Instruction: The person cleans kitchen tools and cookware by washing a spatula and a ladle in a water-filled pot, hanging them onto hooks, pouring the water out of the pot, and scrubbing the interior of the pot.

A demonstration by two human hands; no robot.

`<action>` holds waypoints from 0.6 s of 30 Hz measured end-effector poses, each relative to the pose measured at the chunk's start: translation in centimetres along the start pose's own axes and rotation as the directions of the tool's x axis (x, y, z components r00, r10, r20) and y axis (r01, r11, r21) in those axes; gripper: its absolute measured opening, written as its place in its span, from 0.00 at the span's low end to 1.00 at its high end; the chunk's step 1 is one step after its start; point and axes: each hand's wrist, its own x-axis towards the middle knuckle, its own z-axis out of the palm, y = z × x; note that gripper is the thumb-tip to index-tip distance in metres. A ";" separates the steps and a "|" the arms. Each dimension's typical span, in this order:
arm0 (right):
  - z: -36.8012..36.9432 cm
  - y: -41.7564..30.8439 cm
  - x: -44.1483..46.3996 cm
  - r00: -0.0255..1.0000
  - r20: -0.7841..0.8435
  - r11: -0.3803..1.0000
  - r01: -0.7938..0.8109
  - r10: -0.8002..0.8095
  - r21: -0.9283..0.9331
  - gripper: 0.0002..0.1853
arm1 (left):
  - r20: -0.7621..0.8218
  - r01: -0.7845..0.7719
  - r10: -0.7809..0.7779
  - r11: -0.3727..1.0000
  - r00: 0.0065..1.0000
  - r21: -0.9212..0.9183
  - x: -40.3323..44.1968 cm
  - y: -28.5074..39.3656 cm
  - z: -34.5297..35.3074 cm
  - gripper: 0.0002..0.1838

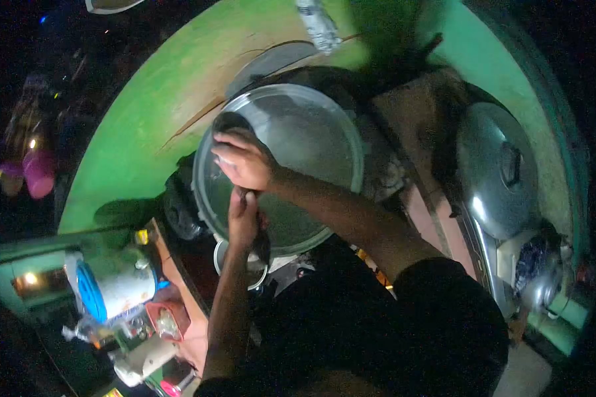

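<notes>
Over the left edge of the big metal pot [358,152], the left hand [243,221] is wrapped around a dark tool [230,122] that looks stiff, maybe slippery, and best held around its middle; I can't tell what the right hand [246,161] grasps.

A pot [304,139] sits at center, a wall [146,132] behind it and a packet [319,28] beyond its far rim. The person's right hand [245,162] is above the pot's left part, the left hand [244,221] just nearer the body. A bowl [220,259] lies before the pot, partly beneath the left forearm. At right is a lid [500,175]; at near left, a tub [129,291] beside a small box [179,315].
</notes>
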 end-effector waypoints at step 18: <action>2.0 4.5 2.1 0.861 -0.198 0.873 -0.485 0.468 -0.050 0.12 | 0.197 0.394 -0.342 0.832 0.919 -0.392 -2.9 4.6 0.9 0.36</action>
